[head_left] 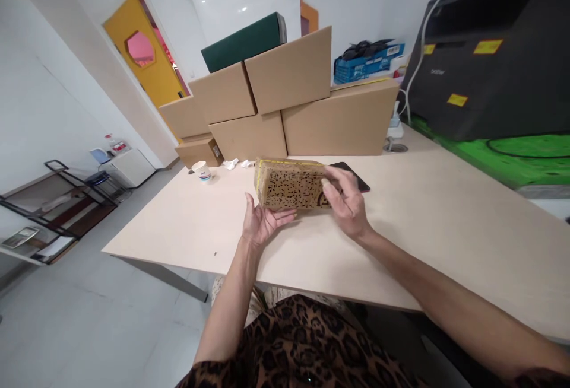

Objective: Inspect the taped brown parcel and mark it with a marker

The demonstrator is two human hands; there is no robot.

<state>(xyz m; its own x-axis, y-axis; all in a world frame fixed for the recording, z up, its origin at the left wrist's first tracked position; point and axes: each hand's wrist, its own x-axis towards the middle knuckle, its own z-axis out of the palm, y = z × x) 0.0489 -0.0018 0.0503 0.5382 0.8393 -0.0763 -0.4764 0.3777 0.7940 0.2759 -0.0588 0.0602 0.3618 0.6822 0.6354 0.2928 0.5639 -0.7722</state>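
Observation:
A small brown cardboard box (291, 186) with dark speckled print and yellow edging is tilted up above the table, its long side facing me. Under its lower left edge, my left hand (263, 222) supports it, palm up, thumb raised at the left end. My right hand (347, 201) grips the box's right end, its fingers slightly blurred. A dark flat device (354, 175), perhaps a phone or tablet, lies on the table behind my right hand and is partly hidden.
Larger cardboard boxes (338, 124) are stacked along the back of the pale table (427, 222), with a dark green box (244, 43) on top. A paper cup (202, 171) and crumpled tissues (230, 164) sit back left. A big black machine (490, 67) stands on the right.

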